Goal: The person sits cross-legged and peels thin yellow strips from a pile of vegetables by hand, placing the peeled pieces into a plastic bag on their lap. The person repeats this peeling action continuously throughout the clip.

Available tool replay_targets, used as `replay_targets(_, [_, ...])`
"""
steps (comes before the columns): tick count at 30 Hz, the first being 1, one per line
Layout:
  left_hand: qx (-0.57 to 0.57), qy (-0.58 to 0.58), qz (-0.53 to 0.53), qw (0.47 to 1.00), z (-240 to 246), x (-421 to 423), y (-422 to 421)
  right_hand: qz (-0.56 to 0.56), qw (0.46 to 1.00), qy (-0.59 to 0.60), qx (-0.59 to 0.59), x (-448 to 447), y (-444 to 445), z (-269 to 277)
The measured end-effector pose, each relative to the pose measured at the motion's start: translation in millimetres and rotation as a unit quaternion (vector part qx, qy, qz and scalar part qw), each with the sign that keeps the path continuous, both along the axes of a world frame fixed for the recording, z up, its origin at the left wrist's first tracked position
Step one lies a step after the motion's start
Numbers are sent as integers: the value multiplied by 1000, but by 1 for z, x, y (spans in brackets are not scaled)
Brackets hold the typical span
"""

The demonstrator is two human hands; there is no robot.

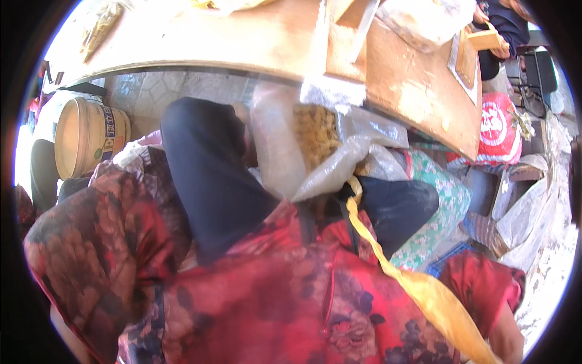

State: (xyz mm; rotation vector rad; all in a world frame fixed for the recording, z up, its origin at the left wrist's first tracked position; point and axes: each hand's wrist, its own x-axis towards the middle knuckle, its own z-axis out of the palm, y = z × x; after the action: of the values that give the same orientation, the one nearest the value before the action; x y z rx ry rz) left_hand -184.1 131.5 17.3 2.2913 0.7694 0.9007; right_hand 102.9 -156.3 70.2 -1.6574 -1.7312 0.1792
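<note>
Both of my hands are out of view; only a bit of bare arm shows at the lower left and lower right. A long twisted yellow strip (pixel 425 291), perhaps cloth or plastic, runs from between my knees across my red flowered top to the lower right edge. Before me, between my dark-trousered legs, stands a translucent plastic sack (pixel 279 141) with its mouth spread. Inside it lie many small tan pieces (pixel 316 136), too blurred to name. Above the sack, a wooden stand (pixel 343 59) with upright boards sits at the table's edge, white sheeting (pixel 332 93) hanging under it.
The wooden table (pixel 204 41) spans the top, bearing a filled plastic bag (pixel 423 22) and a second wooden stand (pixel 466 61). A person's hands are beside that stand. A plastic bucket (pixel 70 136) lies left; a red sack (pixel 500 129) and green flowered cloth (pixel 436 200) are right.
</note>
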Motion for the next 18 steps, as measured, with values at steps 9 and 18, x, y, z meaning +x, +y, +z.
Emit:
replay_targets(9, [-138, -247, -103, 953, 74, 21, -95, -113, 967, 226, 31, 40, 24, 20])
replay_targets(18, [-800, -129, -234, 538, -61, 125, -185, -78, 953, 285, -60, -21, 3, -46])
